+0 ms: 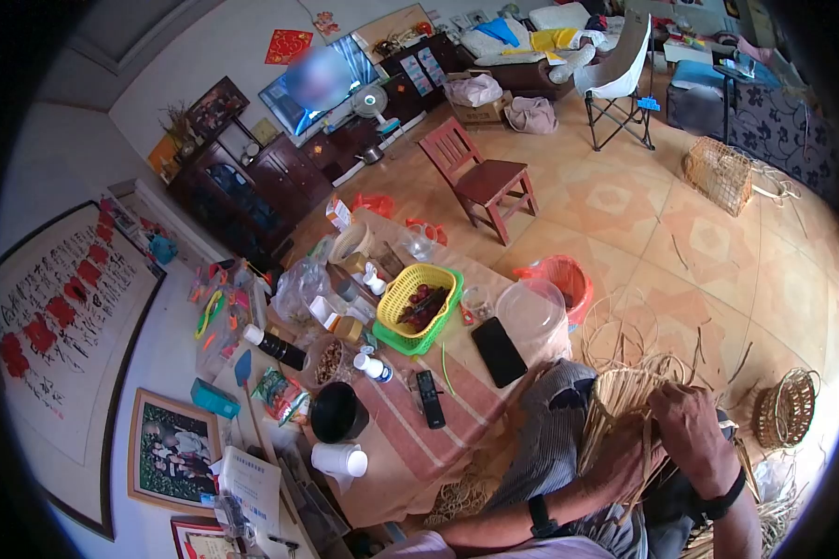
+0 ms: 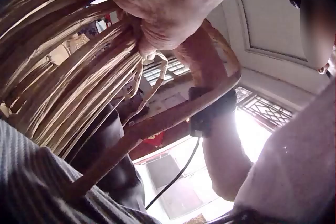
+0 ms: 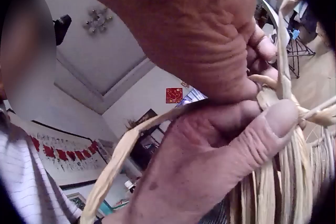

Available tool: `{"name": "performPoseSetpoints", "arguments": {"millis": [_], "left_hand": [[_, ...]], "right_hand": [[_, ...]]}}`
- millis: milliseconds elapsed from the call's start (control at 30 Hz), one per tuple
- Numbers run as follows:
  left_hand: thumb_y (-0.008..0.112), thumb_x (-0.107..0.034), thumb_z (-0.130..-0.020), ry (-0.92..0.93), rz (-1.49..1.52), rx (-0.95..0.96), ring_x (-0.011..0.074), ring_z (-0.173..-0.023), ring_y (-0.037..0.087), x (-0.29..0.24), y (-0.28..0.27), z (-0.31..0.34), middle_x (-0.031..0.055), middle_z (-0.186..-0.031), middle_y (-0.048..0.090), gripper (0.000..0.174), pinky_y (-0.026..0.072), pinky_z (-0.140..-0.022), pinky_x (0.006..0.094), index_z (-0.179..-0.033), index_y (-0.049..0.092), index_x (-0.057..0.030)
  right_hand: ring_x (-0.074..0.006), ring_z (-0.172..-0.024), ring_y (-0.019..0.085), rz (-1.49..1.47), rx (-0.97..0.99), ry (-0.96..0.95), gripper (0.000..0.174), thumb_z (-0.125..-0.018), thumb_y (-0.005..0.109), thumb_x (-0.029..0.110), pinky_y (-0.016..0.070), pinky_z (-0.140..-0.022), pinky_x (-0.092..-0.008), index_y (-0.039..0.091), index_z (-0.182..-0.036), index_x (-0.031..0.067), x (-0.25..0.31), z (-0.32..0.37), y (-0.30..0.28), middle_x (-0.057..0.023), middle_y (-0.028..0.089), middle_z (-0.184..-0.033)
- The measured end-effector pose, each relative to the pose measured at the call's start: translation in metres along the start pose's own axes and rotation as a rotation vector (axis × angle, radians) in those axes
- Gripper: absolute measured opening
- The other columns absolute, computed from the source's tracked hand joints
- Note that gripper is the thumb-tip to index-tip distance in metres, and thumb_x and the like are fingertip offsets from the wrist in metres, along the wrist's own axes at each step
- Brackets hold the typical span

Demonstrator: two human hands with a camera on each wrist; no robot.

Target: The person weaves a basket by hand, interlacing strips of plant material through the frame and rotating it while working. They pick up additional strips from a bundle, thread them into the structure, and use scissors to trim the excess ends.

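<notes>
A half-woven basket [image 1: 615,396] of pale plant strips rests at the person's lap, with loose strip ends rising from its rim. My left hand [image 1: 632,452] grips the rim. In the right wrist view its thumb [image 3: 281,119] presses on the upright strips. Right above it, my right hand [image 1: 694,430] has curled fingers and pinches a strip [image 3: 269,80] at the rim; its fingertips are partly hidden. A long flat strip [image 2: 157,124] loops down past the hands in the left wrist view. The basket's side strips [image 2: 68,77] stand close together there.
To the left, a cloth-covered table [image 1: 410,484] holds a phone [image 1: 499,352], a remote [image 1: 430,399], a yellow basket [image 1: 396,303] of fruit and a black cup [image 1: 338,413]. A finished small basket [image 1: 786,408] stands on the floor at right. Beyond are a red bin [image 1: 578,284] and wooden chair [image 1: 489,182].
</notes>
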State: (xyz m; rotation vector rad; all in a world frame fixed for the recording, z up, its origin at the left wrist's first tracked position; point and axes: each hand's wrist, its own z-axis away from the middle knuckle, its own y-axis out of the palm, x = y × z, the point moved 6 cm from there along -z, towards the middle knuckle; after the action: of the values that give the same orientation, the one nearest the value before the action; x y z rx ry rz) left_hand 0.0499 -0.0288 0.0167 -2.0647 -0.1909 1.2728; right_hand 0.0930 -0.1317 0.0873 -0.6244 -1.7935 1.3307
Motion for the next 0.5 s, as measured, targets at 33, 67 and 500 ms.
{"name": "performPoseSetpoints", "arguments": {"millis": [33, 67, 500], "left_hand": [[0.071, -0.024, -0.105, 0.005, 0.019, -0.049, 0.04, -0.12, 0.065, -0.005, -0.005, 0.0, 0.0186, -0.12, 0.07, 0.026, 0.0475, -0.11, 0.0549, -0.123, 0.069, -0.0062], [0.071, -0.024, -0.105, 0.008, 0.037, -0.1, 0.0406, -0.117, 0.066, -0.006, -0.008, 0.0, 0.0177, -0.117, 0.072, 0.026, 0.0483, -0.109, 0.0551, -0.123, 0.069, -0.0053], [0.075, -0.022, -0.102, -0.038, -0.051, 0.02, 0.0404, -0.115, 0.066, 0.007, 0.006, 0.004, 0.0178, -0.116, 0.071, 0.029, 0.0495, -0.107, 0.0538, -0.125, 0.072, -0.0046]], "right_hand": [[-0.0389, -0.103, 0.073, -0.034, 0.019, 0.006, 0.02, -0.086, 0.078, 0.013, 0.0583, -0.087, -0.0497, 0.073, -0.105, 0.007, -0.003, 0.0, -0.001, -0.018, 0.07, -0.099], [-0.0388, -0.103, 0.073, -0.068, 0.039, 0.01, 0.017, -0.087, 0.077, 0.013, 0.0581, -0.087, -0.0498, 0.074, -0.102, 0.006, -0.007, -0.001, -0.002, -0.018, 0.069, -0.098], [-0.0372, -0.084, 0.068, -0.075, -0.077, 0.154, 0.012, -0.094, 0.071, 0.012, 0.0536, -0.076, -0.0491, 0.069, -0.09, 0.0012, -0.006, 0.017, -0.015, -0.0172, 0.069, -0.089]]}}
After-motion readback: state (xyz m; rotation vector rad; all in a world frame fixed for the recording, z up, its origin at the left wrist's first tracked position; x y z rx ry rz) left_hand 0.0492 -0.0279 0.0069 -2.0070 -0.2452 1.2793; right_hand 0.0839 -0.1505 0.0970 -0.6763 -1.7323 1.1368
